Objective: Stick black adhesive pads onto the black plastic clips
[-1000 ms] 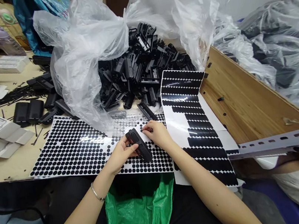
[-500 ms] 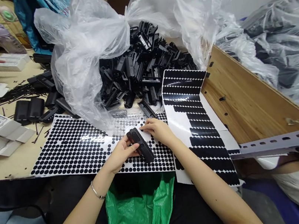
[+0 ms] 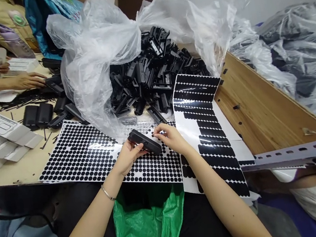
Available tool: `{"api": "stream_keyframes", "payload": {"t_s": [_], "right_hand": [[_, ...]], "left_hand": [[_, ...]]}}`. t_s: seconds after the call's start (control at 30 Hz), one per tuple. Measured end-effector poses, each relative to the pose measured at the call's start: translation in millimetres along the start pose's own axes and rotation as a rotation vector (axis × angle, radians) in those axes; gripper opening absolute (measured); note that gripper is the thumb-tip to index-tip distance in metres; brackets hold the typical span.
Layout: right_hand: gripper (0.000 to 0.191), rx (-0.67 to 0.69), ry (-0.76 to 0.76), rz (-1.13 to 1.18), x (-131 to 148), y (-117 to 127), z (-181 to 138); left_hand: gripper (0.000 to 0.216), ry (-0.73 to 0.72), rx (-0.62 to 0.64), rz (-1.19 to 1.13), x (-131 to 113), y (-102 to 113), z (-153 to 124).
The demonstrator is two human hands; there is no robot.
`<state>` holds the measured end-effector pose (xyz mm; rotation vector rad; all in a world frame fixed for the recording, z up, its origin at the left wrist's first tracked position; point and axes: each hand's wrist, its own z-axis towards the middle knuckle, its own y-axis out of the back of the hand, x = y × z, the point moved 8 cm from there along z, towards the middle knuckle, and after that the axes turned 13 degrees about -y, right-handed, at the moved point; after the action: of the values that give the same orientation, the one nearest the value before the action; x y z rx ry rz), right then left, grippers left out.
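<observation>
My left hand [image 3: 129,154] is closed on a black oblong plastic casing [image 3: 145,142] with a textured surface, held tilted above a white sheet of round black stickers [image 3: 83,153]. Thumb and fingertips of my right hand [image 3: 169,137] pinch together just beyond the casing's right side; whatever is between them is too small to make out. Some dots are gone from the sheet near both hands. To the right lies a second sheet with rows of black scalloped stickers [image 3: 215,141], partly under my right forearm and curling up at its far end.
A large heap of black casings [image 3: 139,73] spills from a clear plastic bag [image 3: 86,58]. White boxes [image 3: 8,133] are stacked at left, near another person's hand [image 3: 29,80]. A wooden panel [image 3: 263,110] stands at right. A green bag [image 3: 150,222] hangs open below the table edge.
The casing has turned in my left hand to lie more crosswise. My right hand has shifted slightly right, still pinched. Another person's arm has reached in at left toward the black casings.
</observation>
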<state>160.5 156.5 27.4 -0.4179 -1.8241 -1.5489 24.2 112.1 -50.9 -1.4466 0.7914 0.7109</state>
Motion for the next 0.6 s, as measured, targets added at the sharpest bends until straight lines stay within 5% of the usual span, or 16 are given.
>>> {"api": "stream_keyframes", "payload": {"t_s": [0.17,0.6], "right_hand": [[0.016,0.056,-0.049,0.499,9,-7,-19],[0.013,-0.043,-0.073,0.447,8,-16,-22]], "left_hand": [[0.039,-0.017,-0.02,-0.024,2,-1,2],[0.039,-0.026,-0.056,-0.032,3,0,1]]}}
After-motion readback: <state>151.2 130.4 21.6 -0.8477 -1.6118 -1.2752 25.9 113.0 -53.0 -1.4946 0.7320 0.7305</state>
